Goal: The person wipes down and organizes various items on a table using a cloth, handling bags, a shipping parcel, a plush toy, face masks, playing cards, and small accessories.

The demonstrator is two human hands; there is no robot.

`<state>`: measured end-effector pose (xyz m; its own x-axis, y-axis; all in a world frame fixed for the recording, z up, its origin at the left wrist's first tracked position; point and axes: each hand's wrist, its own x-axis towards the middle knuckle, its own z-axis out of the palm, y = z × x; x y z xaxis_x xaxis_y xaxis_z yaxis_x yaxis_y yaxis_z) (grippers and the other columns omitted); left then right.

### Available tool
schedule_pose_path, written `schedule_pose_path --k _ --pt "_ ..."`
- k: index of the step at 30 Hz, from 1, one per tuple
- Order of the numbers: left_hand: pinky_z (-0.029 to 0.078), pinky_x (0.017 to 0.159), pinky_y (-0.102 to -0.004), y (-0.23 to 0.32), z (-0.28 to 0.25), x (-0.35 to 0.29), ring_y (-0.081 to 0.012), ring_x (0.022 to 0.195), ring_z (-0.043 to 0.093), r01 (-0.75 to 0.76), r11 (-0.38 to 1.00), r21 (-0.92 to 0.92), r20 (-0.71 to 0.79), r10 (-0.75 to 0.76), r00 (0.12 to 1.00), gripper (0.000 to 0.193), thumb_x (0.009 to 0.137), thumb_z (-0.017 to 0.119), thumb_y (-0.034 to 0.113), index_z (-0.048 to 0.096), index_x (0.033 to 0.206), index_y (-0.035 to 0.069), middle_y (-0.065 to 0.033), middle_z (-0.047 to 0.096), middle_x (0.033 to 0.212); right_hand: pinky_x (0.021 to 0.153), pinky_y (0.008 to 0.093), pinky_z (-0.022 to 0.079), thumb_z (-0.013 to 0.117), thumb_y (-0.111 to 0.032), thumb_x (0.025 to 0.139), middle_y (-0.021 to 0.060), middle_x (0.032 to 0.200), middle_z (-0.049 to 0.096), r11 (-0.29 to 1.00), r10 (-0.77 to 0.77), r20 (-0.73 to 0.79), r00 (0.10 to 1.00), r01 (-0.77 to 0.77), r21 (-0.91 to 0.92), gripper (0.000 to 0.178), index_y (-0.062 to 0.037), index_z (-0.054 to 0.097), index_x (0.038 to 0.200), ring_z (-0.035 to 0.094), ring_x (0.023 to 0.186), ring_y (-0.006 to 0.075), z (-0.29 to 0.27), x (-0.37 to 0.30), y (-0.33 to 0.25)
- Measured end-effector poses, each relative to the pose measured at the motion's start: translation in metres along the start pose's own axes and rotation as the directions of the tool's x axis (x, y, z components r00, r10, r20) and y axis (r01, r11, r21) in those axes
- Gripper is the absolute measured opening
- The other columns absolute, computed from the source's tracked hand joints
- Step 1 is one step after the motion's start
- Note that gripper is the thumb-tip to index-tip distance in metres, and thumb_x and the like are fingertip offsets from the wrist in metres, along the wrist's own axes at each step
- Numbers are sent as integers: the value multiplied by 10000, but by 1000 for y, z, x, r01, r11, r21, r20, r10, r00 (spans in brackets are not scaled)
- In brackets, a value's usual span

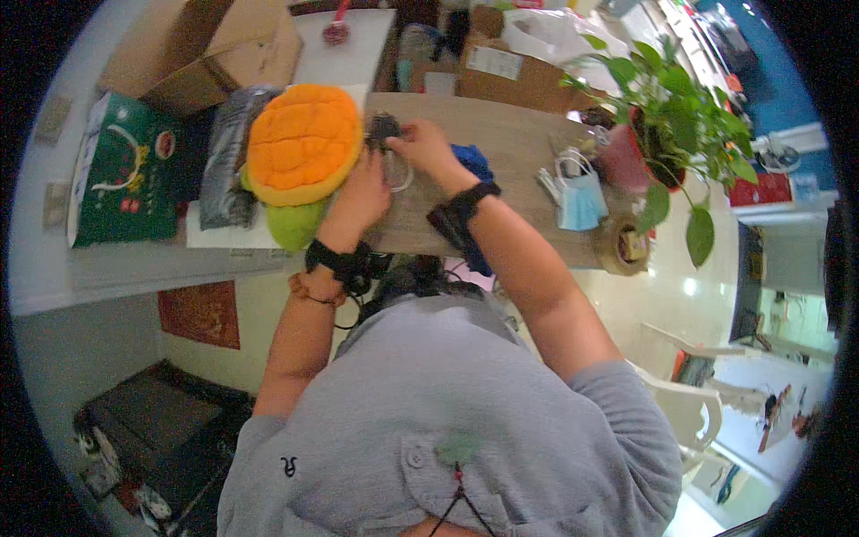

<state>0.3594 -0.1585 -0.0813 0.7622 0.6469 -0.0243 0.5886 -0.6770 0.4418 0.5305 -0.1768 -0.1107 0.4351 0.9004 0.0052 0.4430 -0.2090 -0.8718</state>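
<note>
My right hand (pixel 428 150) reaches over the wooden table with its fingertips closed on a small black object (pixel 383 126), whose kind I cannot make out. Just below and left of it, my left hand (pixel 362 195) has its fingers drawn together near that object; what they hold is hidden. A thin white loop (pixel 408 179), perhaps a cable, curves out between the two hands. Close against my left hand lies a plush toy (pixel 302 143) with an orange quilted top and green parts. A blue cloth-like item (pixel 472 163) is partly covered by my right wrist.
Blue face masks (pixel 580 201) and a roll of tape (pixel 622 246) lie at the table's right side, beside a potted plant (pixel 667 134). Cardboard boxes (pixel 219 58) stand at the back left, above a green box (pixel 125 174) and a grey package (pixel 234 161).
</note>
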Motion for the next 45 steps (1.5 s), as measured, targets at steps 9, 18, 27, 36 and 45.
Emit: schedule_pose_path --k 9,18,27,36,45 --pt "304 1117 -449 33 -10 -8 -444 1303 381 -125 992 -13 -98 123 988 530 891 559 136 393 1365 -33 -301 409 1390 830 435 507 725 -234 760 189 959 652 860 -158 -265 951 0 -511 329 -14 650 992 620 942 367 -148 -87 -1" --pt "319 1116 -423 98 46 18 -373 1319 399 -522 820 -234 67 549 833 551 889 618 161 414 1373 -4 -237 420 1409 794 431 510 708 -189 785 182 911 648 692 -91 -232 969 -106 -714 239 -19 655 943 626 900 351 -186 -134 70" --pt "542 870 -348 111 17 23 -231 1061 618 134 242 -961 199 269 942 584 872 692 128 410 1351 -52 -193 587 1187 744 260 535 618 -126 935 100 1016 683 799 78 -18 997 -52 600 286 69 598 1144 647 877 128 -148 -120 -2" --pt "513 899 -332 49 15 17 -232 1033 641 64 645 -762 -58 -167 984 416 854 654 43 546 1253 -11 -150 651 1145 650 291 557 667 -80 880 128 953 679 768 171 150 974 -227 599 264 92 621 1076 666 785 184 -76 -41 -16" --pt "365 1074 -416 23 21 4 -386 1276 436 -242 942 -233 -146 212 966 465 847 603 71 499 1295 -3 -221 444 1390 604 368 534 715 -178 817 175 755 690 939 224 -7 975 -214 269 271 49 685 962 675 659 275 -19 37 32"
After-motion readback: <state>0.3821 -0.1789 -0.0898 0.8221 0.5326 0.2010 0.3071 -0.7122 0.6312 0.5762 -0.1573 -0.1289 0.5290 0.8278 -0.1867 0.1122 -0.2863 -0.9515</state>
